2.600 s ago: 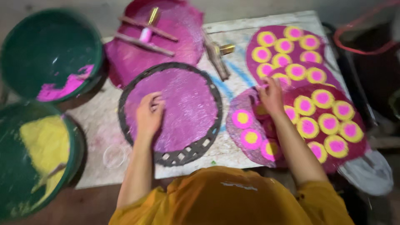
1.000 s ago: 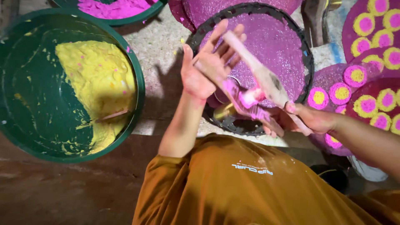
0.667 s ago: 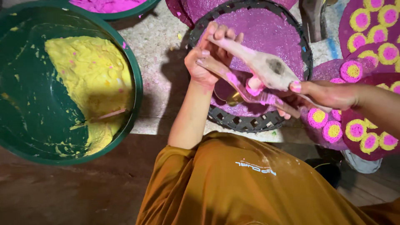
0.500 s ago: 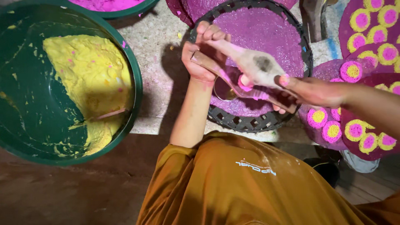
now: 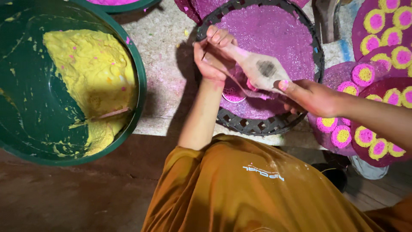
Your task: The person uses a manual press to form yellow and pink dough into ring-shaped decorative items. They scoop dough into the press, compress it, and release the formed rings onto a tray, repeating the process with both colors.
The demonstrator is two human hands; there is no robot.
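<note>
Looking down past my orange shirt [image 5: 257, 189], I see both hands raised over the round woven tray [image 5: 257, 124], which sits close in front, probably so anything that drops lands on its pink-dusted mat. My right hand [image 5: 307, 96] closes its fingers around the wide end of a pale wooden paddle-shaped mould [image 5: 257, 68], thumb on top beside a dark spot. My left hand [image 5: 212, 56] curls shut around the narrow handle end, so the tool hangs level between the two grips, clear of the tray. A small pink piece [image 5: 250, 86] clings beneath it. To my left the big green basin [image 5: 137, 99] holds yellow paste [image 5: 86, 73] with a stick [image 5: 109, 114] lying in it. Farther right, pink-and-yellow discs [image 5: 365, 75] lie in rows on round trays.
</note>
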